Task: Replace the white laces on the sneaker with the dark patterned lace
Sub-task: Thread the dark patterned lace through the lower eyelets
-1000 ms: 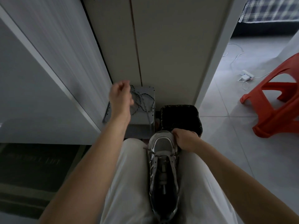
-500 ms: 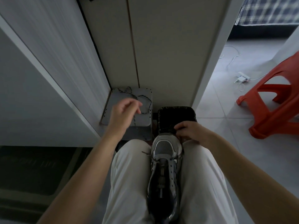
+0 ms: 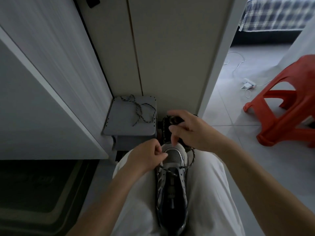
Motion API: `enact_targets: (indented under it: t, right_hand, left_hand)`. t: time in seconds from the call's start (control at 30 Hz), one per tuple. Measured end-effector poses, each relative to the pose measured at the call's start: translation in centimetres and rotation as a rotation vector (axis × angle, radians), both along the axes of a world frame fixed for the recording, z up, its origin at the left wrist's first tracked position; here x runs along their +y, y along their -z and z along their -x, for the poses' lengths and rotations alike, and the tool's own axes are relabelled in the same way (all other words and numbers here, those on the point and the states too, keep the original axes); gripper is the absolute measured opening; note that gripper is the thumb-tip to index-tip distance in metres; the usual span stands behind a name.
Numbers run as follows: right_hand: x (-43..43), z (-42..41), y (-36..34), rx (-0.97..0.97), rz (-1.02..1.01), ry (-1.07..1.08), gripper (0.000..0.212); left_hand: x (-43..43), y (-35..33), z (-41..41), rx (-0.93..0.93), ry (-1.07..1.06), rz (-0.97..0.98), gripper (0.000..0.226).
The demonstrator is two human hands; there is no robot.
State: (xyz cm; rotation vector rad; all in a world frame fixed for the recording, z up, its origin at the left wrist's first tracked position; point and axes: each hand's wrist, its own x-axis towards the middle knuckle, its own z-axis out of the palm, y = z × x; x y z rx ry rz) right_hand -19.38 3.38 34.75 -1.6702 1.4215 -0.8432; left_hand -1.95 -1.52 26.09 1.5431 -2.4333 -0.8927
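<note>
Seated, with a gray-and-white sneaker (image 3: 172, 184) wedged lengthwise between the thighs in pale trousers (image 3: 208, 193), toe far, heel near. Pinching with the left hand (image 3: 146, 157), fingers curled tight, one end of the dark patterned lace (image 3: 167, 170) just left of the toe cap. Already threaded across the farthest eyelets, that lace, then looping out past the right side of the shoe and up under the right hand (image 3: 189, 132). Raised above the toe, this hand, fingers curled round a dark bunch of the same lace, thumb pointing down toward the toe cap. More speckled strand hanging at its left edge, in front of a black bin (image 3: 167, 124) just beyond the toe and mostly hidden by the hand.

Far left of the shoe, a second cord (image 3: 141, 109) of the same pattern lying loose on top of a gray box (image 3: 126, 123), set against a pale cabinet (image 3: 170, 57). To the right, on tiled floor (image 3: 230, 120), a red plastic stool (image 3: 281, 108); farther off, a white charger (image 3: 248, 84) with its cable trailing. Plaid fabric (image 3: 276, 14) at the far right. Near left, a dark mat (image 3: 34, 193).
</note>
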Motion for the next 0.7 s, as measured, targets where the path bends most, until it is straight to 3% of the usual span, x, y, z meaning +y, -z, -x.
enact_targets:
  t: [0.07,0.13,0.2,0.27,0.3,0.33,0.4,0.47,0.5,0.6,0.7]
  right_hand:
    - [0.3,-0.1,-0.9,-0.244,-0.114,-0.158,0.025]
    - [0.6,0.3,-0.4,-0.269,-0.203,-0.247,0.020]
    - [0.9,0.7,1.6,0.003,-0.254,-0.224,0.017]
    - [1.1,0.6,3.9,0.329,-0.244,-0.209,0.014]
    - [1.1,0.3,4.6,0.352,-0.234,-0.215,0.013]
    - [1.2,-0.1,4.9,0.288,-0.224,-0.217,0.013]
    - [1.2,-0.6,4.8,0.097,-0.192,-0.181,0.024]
    - [1.0,-0.5,4.8,-0.018,-0.130,-0.077,0.024]
    - [1.0,-0.2,4.8,-0.063,-0.113,-0.007,0.020]
    - [1.1,1.2,5.7,-0.020,-0.128,0.145,0.022]
    - [1.5,2.1,6.9,0.218,-0.141,0.161,0.019]
  left_hand:
    - [-0.2,-0.1,-0.7,-0.003,-0.080,0.007,0.022]
    - [-0.8,-0.5,-2.0,-0.026,-0.226,0.046,0.036]
    - [-1.3,-1.0,-3.7,-0.091,-0.292,0.060,0.055]
    - [-1.0,-1.4,-4.1,-0.312,-0.129,0.130,0.067]
    - [-0.6,-1.4,-3.7,-0.353,-0.010,0.176,0.072]
    - [-0.1,-1.5,-2.8,-0.301,0.109,0.191,0.075]
    - [1.0,-1.7,-0.3,0.023,0.262,0.057,0.072]
    - [1.9,-1.6,1.0,0.355,0.236,-0.172,0.051]
    - [1.8,-1.6,1.0,0.435,0.185,-0.229,0.041]
    - [0.6,-1.5,-0.5,0.334,0.130,-0.047,0.012]
    - [-1.0,-1.9,-3.0,0.106,0.054,0.216,0.033]
